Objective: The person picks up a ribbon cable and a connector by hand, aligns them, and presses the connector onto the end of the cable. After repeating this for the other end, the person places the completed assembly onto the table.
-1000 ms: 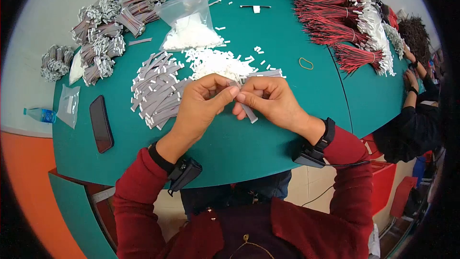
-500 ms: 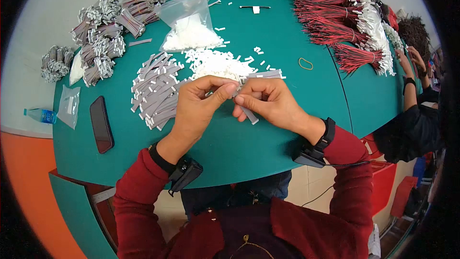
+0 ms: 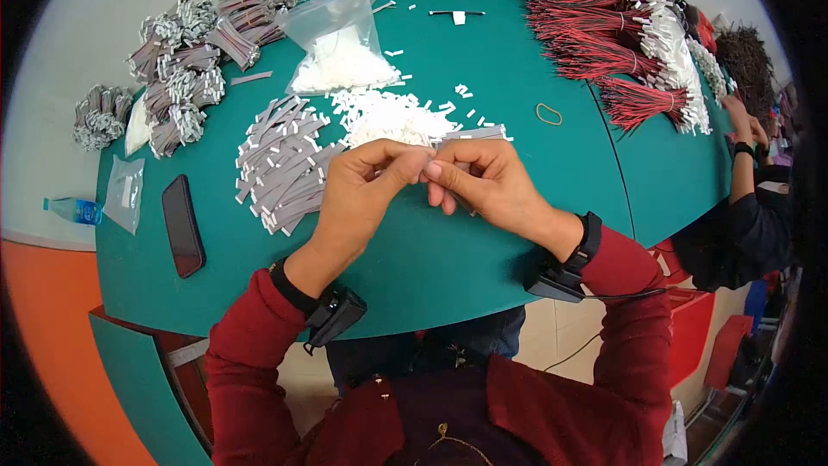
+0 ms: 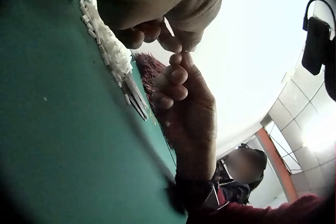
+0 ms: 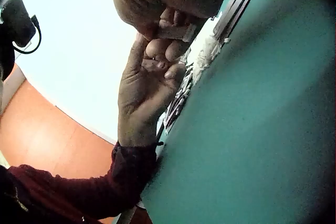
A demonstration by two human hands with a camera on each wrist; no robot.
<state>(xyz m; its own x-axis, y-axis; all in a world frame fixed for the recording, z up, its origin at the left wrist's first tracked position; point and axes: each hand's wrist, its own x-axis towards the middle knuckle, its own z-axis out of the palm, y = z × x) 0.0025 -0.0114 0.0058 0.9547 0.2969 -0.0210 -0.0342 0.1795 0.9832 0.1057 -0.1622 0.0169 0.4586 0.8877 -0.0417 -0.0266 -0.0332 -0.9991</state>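
the right hand (image 3: 493, 179) holds a grey strip (image 5: 176, 33) in curled fingers; the left hand (image 3: 364, 181) pinches its inner end, grip narrow, fingertips meeting. white pieces (image 3: 388, 118) heap at their eleven o'clock, other strips (image 3: 280, 162) at nine.

Above a curved green tabletop (image 3: 573, 168), the person's left hand (image 3: 358, 185) and right hand (image 3: 498, 185) meet at the fingertips, mostly hiding what they pinch, near a heap of small white pieces (image 3: 392, 116), flat grey white-ended strips (image 3: 280, 164) and a black rectangular phone (image 3: 184, 226).
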